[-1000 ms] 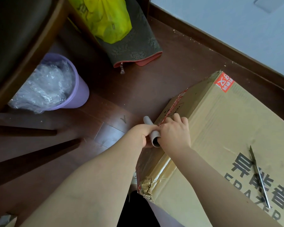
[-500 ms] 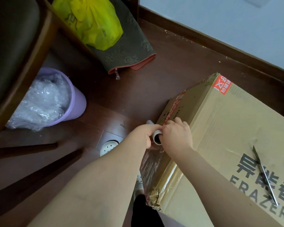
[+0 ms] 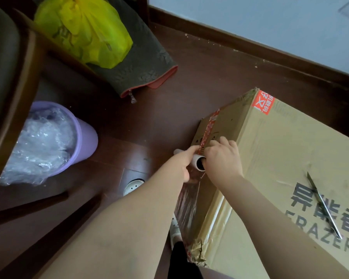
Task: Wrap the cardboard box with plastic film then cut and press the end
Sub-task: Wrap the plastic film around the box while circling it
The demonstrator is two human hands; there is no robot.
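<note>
A large cardboard box (image 3: 280, 158) with dark print and a red sticker stands on the dark wooden floor at the right. Against its left side I hold a roll of plastic film (image 3: 197, 162) on a pale cardboard tube. My left hand (image 3: 182, 164) grips the tube from the left, and my right hand (image 3: 223, 156) grips its near end, fingers over the box's top edge. A clear sheet of film (image 3: 186, 206) stretches from the roll down the box's side toward the near corner. A thin metal blade (image 3: 323, 206) lies on top of the box.
A purple bin (image 3: 85, 141) stuffed with crumpled clear plastic stands at the left beside dark wooden chair legs (image 3: 38, 224). A yellow bag (image 3: 85, 31) rests on a dark cushion (image 3: 143, 63) behind. A white floor socket (image 3: 133, 186) sits near my left arm. The wall skirting runs behind the box.
Both hands have carried the roll farther along the box's side, away from me, and more film now lies stretched behind it. The floor socket has come into view.
</note>
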